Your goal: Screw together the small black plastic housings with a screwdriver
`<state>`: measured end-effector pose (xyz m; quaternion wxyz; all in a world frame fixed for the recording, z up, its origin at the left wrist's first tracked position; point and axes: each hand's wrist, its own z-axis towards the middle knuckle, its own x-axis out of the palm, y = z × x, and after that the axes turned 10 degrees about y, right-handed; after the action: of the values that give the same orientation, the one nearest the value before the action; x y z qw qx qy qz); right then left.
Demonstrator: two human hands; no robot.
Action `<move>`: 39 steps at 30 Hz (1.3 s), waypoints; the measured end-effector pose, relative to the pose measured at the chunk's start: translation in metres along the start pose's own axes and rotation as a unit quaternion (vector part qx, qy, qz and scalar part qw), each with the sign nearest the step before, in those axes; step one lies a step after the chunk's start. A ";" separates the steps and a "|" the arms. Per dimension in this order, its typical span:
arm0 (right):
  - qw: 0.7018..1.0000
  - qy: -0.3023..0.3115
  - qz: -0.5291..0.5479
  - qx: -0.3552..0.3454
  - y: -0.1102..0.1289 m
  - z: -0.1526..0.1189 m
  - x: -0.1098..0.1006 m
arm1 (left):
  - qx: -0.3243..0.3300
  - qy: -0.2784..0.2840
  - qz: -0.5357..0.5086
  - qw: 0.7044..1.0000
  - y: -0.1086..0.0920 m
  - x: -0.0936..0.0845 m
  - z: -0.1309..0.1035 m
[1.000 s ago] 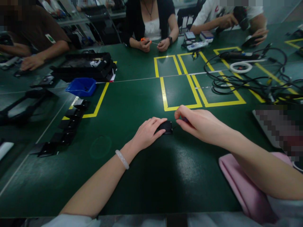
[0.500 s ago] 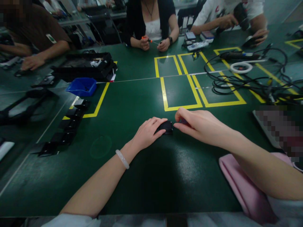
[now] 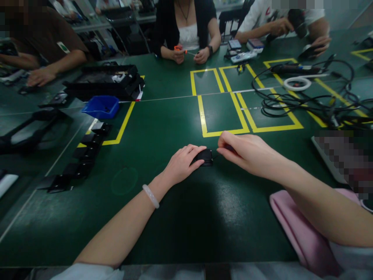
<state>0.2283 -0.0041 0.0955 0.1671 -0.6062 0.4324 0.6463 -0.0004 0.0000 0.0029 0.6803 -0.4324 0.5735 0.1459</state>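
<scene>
A small black box-shaped part [image 3: 206, 157] lies on the green table [image 3: 163, 128] in front of me. My left hand [image 3: 184, 162] is closed on its left side, thumb at the near edge and fingers at the far edge. Just right of the part, my right hand [image 3: 240, 152] is closed in a pinch. A thin dark shaft seems to run from those fingers to the part's right side. What the right fingers grip is mostly hidden inside the hand.
To the left, several black parts [image 3: 84, 157] stand in a row near a blue bin [image 3: 101, 107] and black trays [image 3: 107, 79]. Black cables [image 3: 271, 107] coil at the right. A pink cloth [image 3: 303, 233] lies under my right forearm. Co-workers sit across the table.
My right hand has shifted slightly right, away from the black part, with its fingers still pinched. The left hand and the part look unmoved.
</scene>
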 end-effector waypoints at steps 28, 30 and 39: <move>1.000 0.006 -0.018 0.012 -0.002 0.001 0.000 | -0.002 0.001 0.001 1.000 0.000 0.000 0.000; 1.000 0.005 -0.004 0.003 -0.002 0.000 -0.001 | -0.002 0.000 -0.001 1.000 0.000 0.000 0.000; 0.999 0.019 -0.021 0.016 -0.004 0.002 0.000 | 0.004 0.000 0.004 1.000 0.001 0.000 0.000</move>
<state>0.2302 -0.0004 0.0938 0.1826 -0.6247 0.4328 0.6238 -0.0009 0.0002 0.0021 0.6814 -0.4278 0.5756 0.1462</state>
